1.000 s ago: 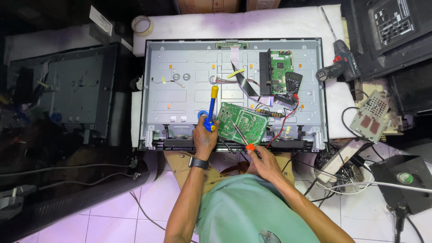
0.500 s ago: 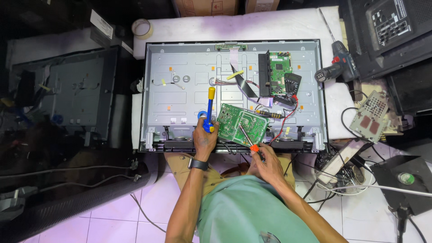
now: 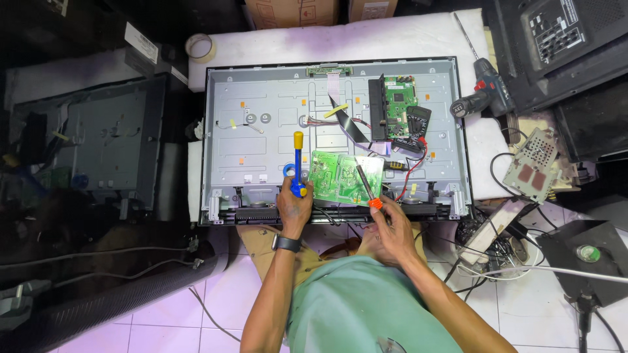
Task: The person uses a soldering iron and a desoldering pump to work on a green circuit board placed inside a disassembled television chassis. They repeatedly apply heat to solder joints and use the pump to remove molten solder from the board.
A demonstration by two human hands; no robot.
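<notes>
A flat television lies face down with its grey metal back panel (image 3: 261, 131) exposed. A loose green circuit board (image 3: 340, 175) rests on the panel near the front edge. My left hand (image 3: 294, 202) grips a blue tool with a yellow tip (image 3: 297, 163), a desoldering pump by its look, held upright just left of the board. My right hand (image 3: 392, 222) holds a soldering iron with an orange collar (image 3: 367, 186), its tip resting on the green board. A smaller green board (image 3: 398, 104) is mounted at the panel's upper right, beside a black meter (image 3: 415, 124) with red and black leads.
A cordless drill (image 3: 484, 91) lies right of the panel on white foam. A tape roll (image 3: 199, 47) sits at the upper left. Another dismantled back cover (image 3: 98, 144) lies left. A perforated metal plate (image 3: 533, 163), tangled cables (image 3: 490, 242) and a black stand (image 3: 582, 258) crowd the right.
The view has shifted slightly. Both hands stay at the green board, with the iron's tip moving a little over it.
</notes>
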